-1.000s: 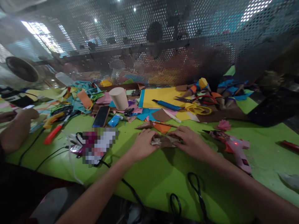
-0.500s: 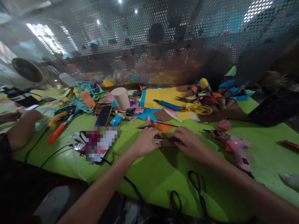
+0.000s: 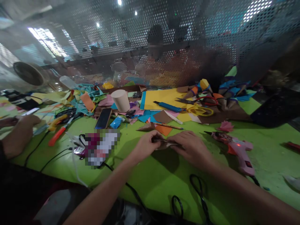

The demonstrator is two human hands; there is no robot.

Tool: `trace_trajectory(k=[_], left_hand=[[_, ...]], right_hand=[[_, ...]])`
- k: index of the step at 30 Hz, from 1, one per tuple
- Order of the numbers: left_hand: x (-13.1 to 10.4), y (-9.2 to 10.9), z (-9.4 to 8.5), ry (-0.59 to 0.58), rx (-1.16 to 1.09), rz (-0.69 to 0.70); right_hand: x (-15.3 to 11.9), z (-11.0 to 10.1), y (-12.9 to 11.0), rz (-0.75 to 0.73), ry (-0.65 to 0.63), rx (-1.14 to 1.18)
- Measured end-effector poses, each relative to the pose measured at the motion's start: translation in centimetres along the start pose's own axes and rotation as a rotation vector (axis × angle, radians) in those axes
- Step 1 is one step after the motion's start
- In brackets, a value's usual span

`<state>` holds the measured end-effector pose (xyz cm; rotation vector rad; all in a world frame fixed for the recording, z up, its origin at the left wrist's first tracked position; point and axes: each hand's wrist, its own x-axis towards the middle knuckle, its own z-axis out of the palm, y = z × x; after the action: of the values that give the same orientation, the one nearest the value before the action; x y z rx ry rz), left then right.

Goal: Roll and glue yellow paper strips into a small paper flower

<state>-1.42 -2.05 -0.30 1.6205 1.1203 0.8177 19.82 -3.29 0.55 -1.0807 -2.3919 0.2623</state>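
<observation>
Between my two hands is a small piece of brown paper (image 3: 161,145), its pale edge showing; its full shape is hidden by my fingers. My left hand (image 3: 150,143) pinches its left end with thumb and forefinger. The fingers of my right hand (image 3: 188,144) close over its right end. Just beyond them on the green table (image 3: 145,178) lie a pencil (image 3: 172,126), an orange paper piece (image 3: 163,130) and a folded brown paper piece (image 3: 147,127). A pink glue gun (image 3: 239,150) with a lit red light rests to the right of my right hand.
Behind lie yellow sheets (image 3: 161,95), a blue cutter (image 3: 170,106), scissors (image 3: 199,100), a beige cup (image 3: 120,100) and a phone (image 3: 103,118). A power strip (image 3: 105,148) with cords sits left. Another person's hand (image 3: 25,125) is at far left. Black cable loops (image 3: 198,187) hang near the front edge.
The brown paper is tilted up a little more, with its pale edge turned differently. My hands have shifted slightly around it. The other person's hand has moved a little left.
</observation>
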Motion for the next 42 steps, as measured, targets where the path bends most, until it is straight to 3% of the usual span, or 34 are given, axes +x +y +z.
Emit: trace_trajectory(k=[4,10,14,17,20,22,28,36,42], left_hand=[[-0.5,1.0,0.3,-0.016,0.063,0.08],[-0.9,1.4,0.3,0.08,0.324,0.193],[-0.1,0.8,-1.7,0.354,0.464,0.255],[0.9,-0.1,-3.8,0.471,0.698,0.151],[1.7,-1.1,-4.9,0.383,0.852,0.002],[2.2,-1.5,-4.9,0.33,0.867,-0.023],[2.2,-0.6,-3.5,0.319,0.796,0.045],[1.3,1.3,-0.6,0.341,0.537,0.169],[1.7,1.3,-0.1,0.201,0.569,0.223]], right_hand=[[0.0,-0.6,0.0,0.063,0.067,0.06],[0.2,-1.0,-0.4,0.095,0.055,0.133],[0.2,-1.6,-0.3,0.192,0.123,0.13],[0.2,-2.0,0.0,0.257,0.193,0.158],[0.3,-2.0,0.2,0.27,0.206,0.153],[0.4,-2.0,0.3,0.261,0.212,0.139],[0.4,-2.6,0.1,0.199,0.298,0.132],[0.1,-3.2,-0.4,0.114,0.381,0.099],[-0.1,-3.6,-0.8,0.029,0.429,-0.004]])
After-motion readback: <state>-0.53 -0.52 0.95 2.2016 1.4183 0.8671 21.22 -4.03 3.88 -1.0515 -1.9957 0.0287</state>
